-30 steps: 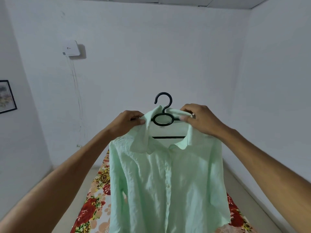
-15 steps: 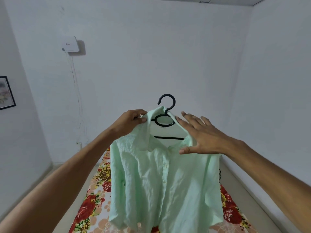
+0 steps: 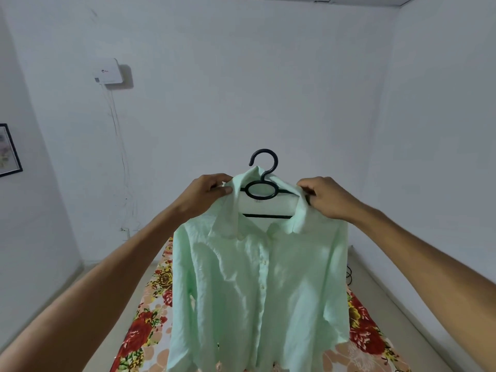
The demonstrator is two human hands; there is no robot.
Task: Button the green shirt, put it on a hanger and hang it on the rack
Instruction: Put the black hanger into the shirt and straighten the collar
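Head view is showing the left hand [image 3: 208, 190] reaching forward on an outstretched arm, pinching the green shirt [image 3: 257, 285] beside its collar against the hanger [image 3: 261, 197]; the shirt is hanging in mid-air over a floral bed [image 3: 145, 326], its front looking buttoned, the hook standing free above the collar; the right hand [image 3: 326, 197] is gripping the opposite collar side, fingers curled; seating the shirt on the hanger is looking nearly done; next, carrying it to the rack, which is not in view, seems called for.
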